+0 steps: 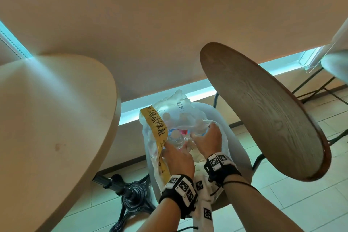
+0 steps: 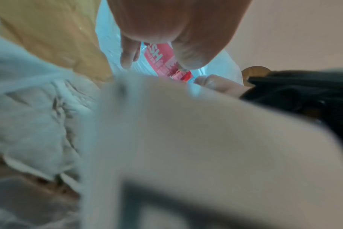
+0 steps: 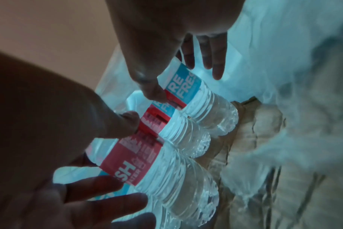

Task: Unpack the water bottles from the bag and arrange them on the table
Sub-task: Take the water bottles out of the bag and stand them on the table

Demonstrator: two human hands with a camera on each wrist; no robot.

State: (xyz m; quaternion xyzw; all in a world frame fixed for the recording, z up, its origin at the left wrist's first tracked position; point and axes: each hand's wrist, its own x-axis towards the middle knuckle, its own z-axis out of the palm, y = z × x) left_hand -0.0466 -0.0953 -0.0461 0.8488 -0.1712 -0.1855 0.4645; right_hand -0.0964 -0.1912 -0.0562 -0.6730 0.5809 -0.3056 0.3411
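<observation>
A clear plastic bag [image 1: 180, 107] with a yellow tape strip [image 1: 156, 128] sits on a white chair [image 1: 233, 143], and both hands are inside it. Three water bottles [image 3: 186, 134] with red and blue labels lie side by side in the bag. My left hand [image 3: 127, 162] has its thumb on the middle bottle's label and its fingers curled under the nearest bottle [image 3: 178, 182]. My right hand [image 3: 184, 80] touches the far bottle [image 3: 211, 108] with its thumb tip, while its fingers [image 3: 215, 65] stretch straight past it against the plastic. The left wrist view is blurred and shows a red label [image 2: 184, 75].
A round cream table [image 1: 56, 118] stands to the left on a black cast base [image 1: 131, 194]. A round wooden tabletop [image 1: 263, 109] overhangs the chair on the right. Pale floor tiles [image 1: 310, 203] lie below, and a beige wall fills the background.
</observation>
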